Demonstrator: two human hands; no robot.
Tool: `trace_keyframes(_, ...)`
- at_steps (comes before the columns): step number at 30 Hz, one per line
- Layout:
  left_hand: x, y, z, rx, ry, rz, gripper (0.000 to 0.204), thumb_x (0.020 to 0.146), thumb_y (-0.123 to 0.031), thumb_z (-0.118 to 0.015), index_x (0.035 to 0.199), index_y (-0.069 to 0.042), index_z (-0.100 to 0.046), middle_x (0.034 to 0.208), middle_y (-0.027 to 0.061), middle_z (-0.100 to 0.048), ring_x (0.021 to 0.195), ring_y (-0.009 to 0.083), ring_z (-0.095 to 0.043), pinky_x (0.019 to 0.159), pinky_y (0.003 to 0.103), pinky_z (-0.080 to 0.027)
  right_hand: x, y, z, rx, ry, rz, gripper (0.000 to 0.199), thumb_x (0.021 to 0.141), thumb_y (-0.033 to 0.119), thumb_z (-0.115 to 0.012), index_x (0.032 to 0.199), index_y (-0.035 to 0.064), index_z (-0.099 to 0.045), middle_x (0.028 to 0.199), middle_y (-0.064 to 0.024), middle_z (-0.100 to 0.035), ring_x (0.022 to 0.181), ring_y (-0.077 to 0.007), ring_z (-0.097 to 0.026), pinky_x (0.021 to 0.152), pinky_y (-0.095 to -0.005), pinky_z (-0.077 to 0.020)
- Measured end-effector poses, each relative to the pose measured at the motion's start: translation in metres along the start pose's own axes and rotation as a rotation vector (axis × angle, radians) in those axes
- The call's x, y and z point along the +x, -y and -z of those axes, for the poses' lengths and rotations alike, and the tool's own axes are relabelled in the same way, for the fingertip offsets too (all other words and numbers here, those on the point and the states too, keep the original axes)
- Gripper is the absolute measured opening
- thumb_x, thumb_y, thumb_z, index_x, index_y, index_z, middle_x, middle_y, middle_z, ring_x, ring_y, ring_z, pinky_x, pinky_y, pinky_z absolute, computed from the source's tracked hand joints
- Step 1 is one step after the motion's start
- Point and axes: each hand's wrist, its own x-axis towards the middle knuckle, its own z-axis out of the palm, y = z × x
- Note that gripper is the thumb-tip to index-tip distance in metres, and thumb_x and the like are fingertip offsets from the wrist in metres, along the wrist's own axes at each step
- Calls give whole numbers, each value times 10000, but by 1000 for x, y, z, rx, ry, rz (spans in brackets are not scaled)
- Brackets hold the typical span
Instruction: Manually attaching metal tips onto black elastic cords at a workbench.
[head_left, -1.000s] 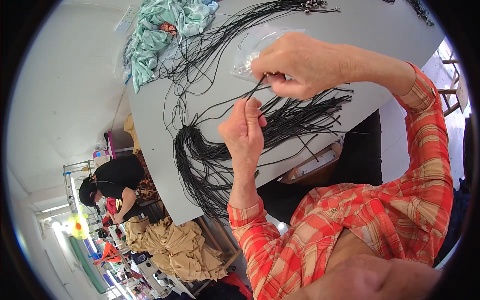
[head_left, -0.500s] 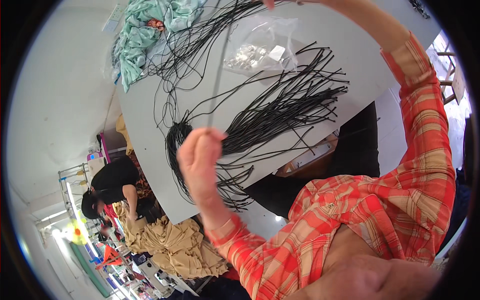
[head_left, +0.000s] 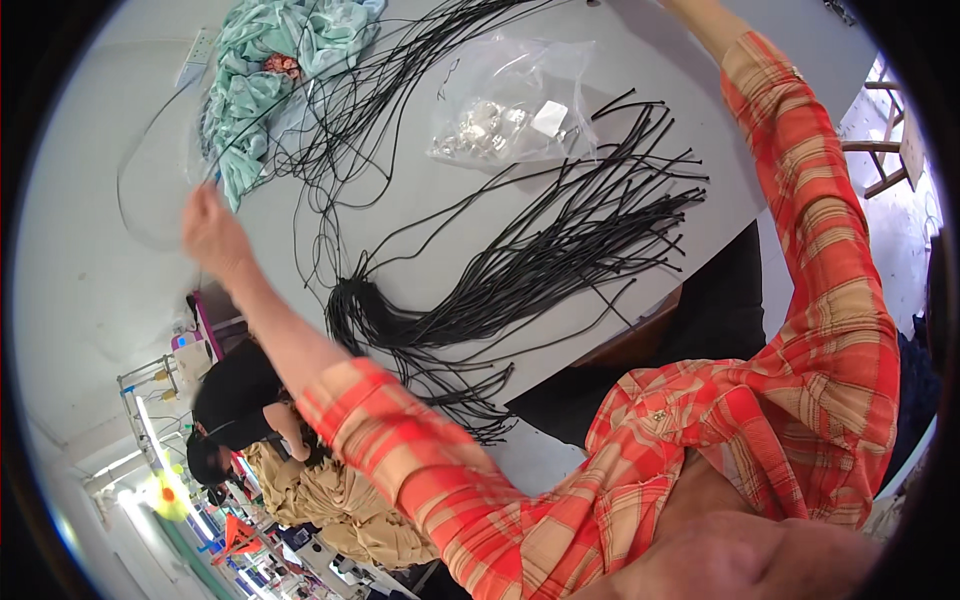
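My left hand (head_left: 217, 238) is raised past the table's left edge, fingers pinched around a thin black cord (head_left: 262, 117). From the fingers the cord runs up toward the top of the view, and a loose loop of it hangs at the far left. My right forearm (head_left: 708, 28) leaves through the top edge, so that hand is hidden. A thick bundle of black cords (head_left: 520, 250) with knotted-looking ends lies across the table, gathered at its left end. More tangled black cords (head_left: 345, 125) stretch over the table's far side.
On the grey table (head_left: 450, 210) sits a clear plastic bag (head_left: 515, 100) of small shiny metal parts. Mint-green cloth (head_left: 245, 100) is heaped at the far left. Beyond the left edge, a person in black (head_left: 238, 400) bends over tan fabric (head_left: 350, 510). A wooden stool (head_left: 890, 150) stands at right.
My left hand has swung from above the cord bundle out to the upper left, drawing the cord along. My right hand has slipped out past the top edge.
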Motion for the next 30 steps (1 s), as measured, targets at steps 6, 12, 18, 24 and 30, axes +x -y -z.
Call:
trace_keyframes(6,-66,-45,-121,-225,257,-65,213,820,-185,-579,991,-69,-634,926,121,-622,861,285,-571,765,352,-442,-51,-14,32,-324,217,387,182,745,202,-552,820,45,-605,879,-210,-601,816,-346,-591,675,-446,-472)
trace_keyframes(12,-112,-141,-84,-408,290,-229,158,823,-131,-591,958,-53,-619,907,103,-605,865,285,-553,766,358,-439,-151,54,112,182,222,711,178,754,112,-581,920,55,-553,773,-46,-574,687,-210,-546,550,-318,-435)
trace_keyframes(18,-169,-184,-50,-564,346,-352,109,808,-89,-600,908,-47,-606,883,84,-597,841,272,-549,747,349,-435,-169,79,103,47,595,557,119,731,60,-557,839,38,-511,812,-82,-561,849,-245,-557,659,-369,-467)
trace_keyframes(24,-194,-197,-37,-589,307,-347,106,785,-55,-607,890,-45,-596,862,83,-587,826,271,-546,739,358,-436,-181,78,121,-21,540,569,81,735,42,-525,812,23,-505,803,-95,-566,846,-251,-561,654,-375,-466)
trace_keyframes(30,-204,-226,-42,-666,416,-399,136,774,-52,-613,908,-42,-587,888,96,-579,867,284,-543,742,357,-448,-176,75,93,65,436,567,83,706,24,-517,788,11,-521,750,-139,-583,744,-321,-584,622,-417,-466)
